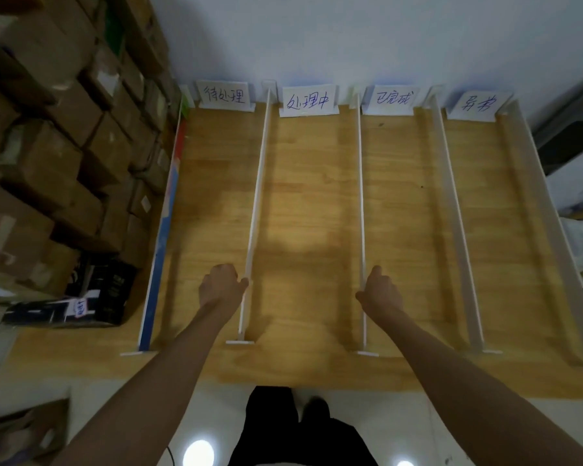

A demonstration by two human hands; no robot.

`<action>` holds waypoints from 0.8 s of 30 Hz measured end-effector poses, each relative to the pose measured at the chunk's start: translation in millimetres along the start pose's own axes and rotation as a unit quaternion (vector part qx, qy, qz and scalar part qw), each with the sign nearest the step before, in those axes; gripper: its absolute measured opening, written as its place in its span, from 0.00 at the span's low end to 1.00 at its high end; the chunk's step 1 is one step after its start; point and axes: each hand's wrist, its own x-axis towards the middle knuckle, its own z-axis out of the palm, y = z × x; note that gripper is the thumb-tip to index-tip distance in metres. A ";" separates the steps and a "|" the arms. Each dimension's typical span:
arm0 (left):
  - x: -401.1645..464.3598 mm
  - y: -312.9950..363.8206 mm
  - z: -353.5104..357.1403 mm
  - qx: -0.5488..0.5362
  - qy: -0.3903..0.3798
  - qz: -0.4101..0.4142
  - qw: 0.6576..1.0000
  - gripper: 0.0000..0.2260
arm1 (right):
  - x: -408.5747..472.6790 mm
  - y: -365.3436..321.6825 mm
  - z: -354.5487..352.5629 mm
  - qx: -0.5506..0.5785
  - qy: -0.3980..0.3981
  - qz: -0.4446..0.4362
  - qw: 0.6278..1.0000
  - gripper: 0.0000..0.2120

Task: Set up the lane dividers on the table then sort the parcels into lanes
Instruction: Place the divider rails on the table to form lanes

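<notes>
Five white dividers stood upright on the wooden table (310, 183), running from the near edge back to the wall and marking out four lanes. The second divider (257, 210) from the left and the third divider (361, 203) each had a hand on them near the front end. The left hand (220, 286) was curled, its fingers closed over the top edge of the second divider. The right hand (381, 290) pinched the third divider, thumb on the near side and fingers bent over the other; how tight that hold was could not be made out from above. Both dividers ended in small flat feet on the table.

To the right stood the fourth divider (455, 223) and the fifth divider (549, 230), both leaning in the wide view. The first divider (164, 216), at the table's left edge, showed blue and red on one face.

At the back of each lane a white label card with handwritten characters leaned against the wall: first card (225, 96), second card (308, 101), third card (391, 99), fourth card (478, 105).

Beyond the left edge, cardboard boxes (48, 136) were stacked high, with a dark box (81, 297) lying in front.
</notes>
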 end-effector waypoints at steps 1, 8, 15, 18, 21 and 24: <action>-6.3 -5.1 -4.8 0.001 0.006 0.000 1.000 0.14 | -4.8 -0.6 -3.8 0.003 0.005 -0.010 1.000 0.27; -43.2 -64.1 -30.4 0.002 0.052 -0.025 0.998 0.15 | -33.4 -34.7 -9.0 0.017 0.033 -0.082 0.996 0.25; -50.7 -138.7 -42.5 0.044 0.057 -0.055 0.996 0.06 | -73.4 -83.8 36.4 0.001 -0.010 -0.133 0.991 0.20; -38.7 -161.8 -46.1 0.063 0.050 -0.038 0.996 0.08 | -84.5 -107.5 57.4 0.015 -0.030 -0.130 0.991 0.19; -26.9 -177.1 -45.3 0.051 0.027 -0.032 0.998 0.10 | -91.8 -132.0 80.2 0.032 -0.048 -0.115 0.992 0.19; -17.0 -189.4 -38.8 0.041 0.008 -0.028 0.999 0.11 | -97.2 -157.6 100.9 0.038 -0.056 -0.098 0.993 0.20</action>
